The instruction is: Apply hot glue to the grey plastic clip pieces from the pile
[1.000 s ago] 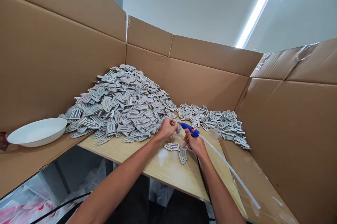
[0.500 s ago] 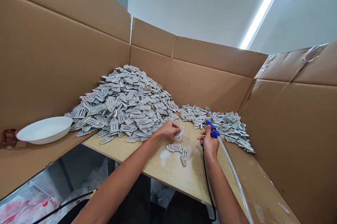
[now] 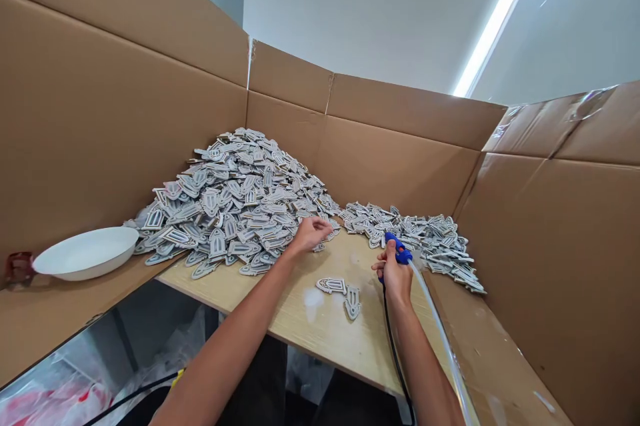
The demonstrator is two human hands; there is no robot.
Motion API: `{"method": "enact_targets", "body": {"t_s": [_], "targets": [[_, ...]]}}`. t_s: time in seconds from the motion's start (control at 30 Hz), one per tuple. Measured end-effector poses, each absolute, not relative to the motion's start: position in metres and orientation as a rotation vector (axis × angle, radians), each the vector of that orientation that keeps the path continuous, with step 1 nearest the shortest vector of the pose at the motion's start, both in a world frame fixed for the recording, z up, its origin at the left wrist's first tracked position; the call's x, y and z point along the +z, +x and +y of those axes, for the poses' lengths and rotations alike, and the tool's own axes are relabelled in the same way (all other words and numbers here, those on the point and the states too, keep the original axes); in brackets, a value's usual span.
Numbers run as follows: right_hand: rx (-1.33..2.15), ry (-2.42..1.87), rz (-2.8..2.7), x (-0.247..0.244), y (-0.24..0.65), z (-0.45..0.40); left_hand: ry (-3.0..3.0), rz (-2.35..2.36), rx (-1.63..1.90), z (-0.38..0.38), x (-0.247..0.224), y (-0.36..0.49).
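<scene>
My left hand is at the right foot of the large heap of grey-white pointed pieces. Its fingers are curled together; what they hold, if anything, is lost against the heap. One piece shows just below that hand. My right hand is wrapped round a blue handheld tool, which has a clear hose and a black cord running down. Between my hands two loose pieces lie on the board, one sideways and one pointing toward me.
A smaller heap of similar pieces lies at the back right. Cardboard walls surround the wooden board. At the left are a white bowl and a dark red object. Plastic bags show below the board's left side.
My left hand has moved left and slightly back to the large heap. The piece it held over the board no longer shows there. My right hand has shifted slightly left with the blue tool.
</scene>
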State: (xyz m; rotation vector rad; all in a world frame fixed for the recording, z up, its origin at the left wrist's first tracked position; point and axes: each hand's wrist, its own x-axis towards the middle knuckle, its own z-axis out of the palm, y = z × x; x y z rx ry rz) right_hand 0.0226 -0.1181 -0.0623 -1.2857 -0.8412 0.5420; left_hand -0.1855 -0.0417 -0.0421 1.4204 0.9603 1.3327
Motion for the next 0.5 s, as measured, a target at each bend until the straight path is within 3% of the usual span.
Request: {"method": "enact_targets", "body": {"t_s": [0.2,0.5], "targets": [[0.573,-1.343,-0.878,-0.066,0.026,-0.117,1.947,1.114,0.808,-0.059,-0.054,-0.185],[0.397,-1.519,-1.116,-0.07,0.023,-0.119,2.121,1.193,0.571,-0.069,-0.05,-0.192]]}}
